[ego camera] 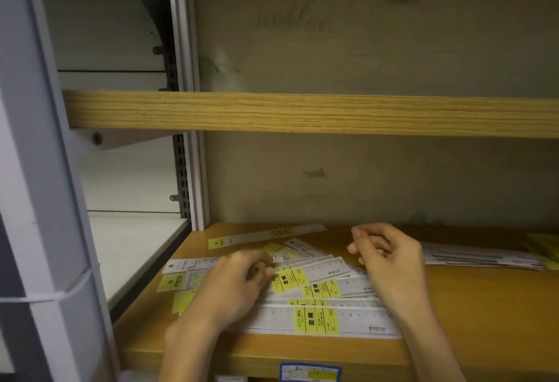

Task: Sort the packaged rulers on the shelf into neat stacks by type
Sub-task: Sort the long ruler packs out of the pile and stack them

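**Both hands over the fanned rulers**

Your wooden shelf (472, 315) carries a loose fan of packaged rulers (317, 300) at its front left, white sleeves with yellow labels, overlapping at angles. A second batch of rulers (481, 256) lies flatter toward the right, and one long ruler (266, 235) rests alone near the back wall. Your left hand (233, 288) sits on the left end of the fan, fingers curled down onto the packs; whether it pinches one you cannot tell through the blur. Your right hand (390, 257) hangs just above the fan's right end, fingers loosely curled, holding nothing.
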The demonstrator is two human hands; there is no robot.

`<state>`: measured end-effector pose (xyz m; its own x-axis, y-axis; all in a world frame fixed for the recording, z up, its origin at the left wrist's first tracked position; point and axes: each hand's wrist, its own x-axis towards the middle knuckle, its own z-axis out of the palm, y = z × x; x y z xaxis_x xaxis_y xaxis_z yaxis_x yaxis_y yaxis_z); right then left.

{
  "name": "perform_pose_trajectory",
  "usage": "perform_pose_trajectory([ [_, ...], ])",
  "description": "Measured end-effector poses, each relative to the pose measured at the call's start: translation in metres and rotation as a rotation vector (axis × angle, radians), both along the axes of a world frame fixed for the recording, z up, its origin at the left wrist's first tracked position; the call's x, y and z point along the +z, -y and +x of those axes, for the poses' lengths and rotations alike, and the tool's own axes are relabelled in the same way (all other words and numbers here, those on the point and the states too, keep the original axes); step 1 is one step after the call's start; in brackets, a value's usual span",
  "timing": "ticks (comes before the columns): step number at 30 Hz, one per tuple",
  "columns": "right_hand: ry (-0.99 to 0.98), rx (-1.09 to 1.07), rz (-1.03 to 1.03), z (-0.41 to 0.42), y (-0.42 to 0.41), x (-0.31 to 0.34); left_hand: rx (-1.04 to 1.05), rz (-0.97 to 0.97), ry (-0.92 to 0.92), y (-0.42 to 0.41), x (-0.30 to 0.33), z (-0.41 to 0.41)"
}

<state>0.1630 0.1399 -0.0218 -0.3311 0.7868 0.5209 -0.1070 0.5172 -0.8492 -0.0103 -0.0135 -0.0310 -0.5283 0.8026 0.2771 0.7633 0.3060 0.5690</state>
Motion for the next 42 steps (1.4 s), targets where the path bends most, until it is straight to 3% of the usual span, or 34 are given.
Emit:
perform_pose_trajectory([
  [3, 0.007, 0.001, 0.010, -0.002, -0.001, 0.001, 0.078, 0.024, -0.041, -0.002, 0.001, -0.013],
  [7, 0.007, -0.001, 0.031, -0.004, -0.001, 0.004, 0.133, -0.119, -0.119, -0.010, 0.002, -0.038],
  [27, 0.026, 0.011, 0.016, -0.007, -0.005, 0.006, 0.035, -0.320, -0.072, -0.028, 0.020, -0.064],
  [42, 0.033, 0.006, 0.018, -0.010, -0.005, 0.004, 0.016, -0.223, -0.078, -0.021, 0.038, -0.067],
])
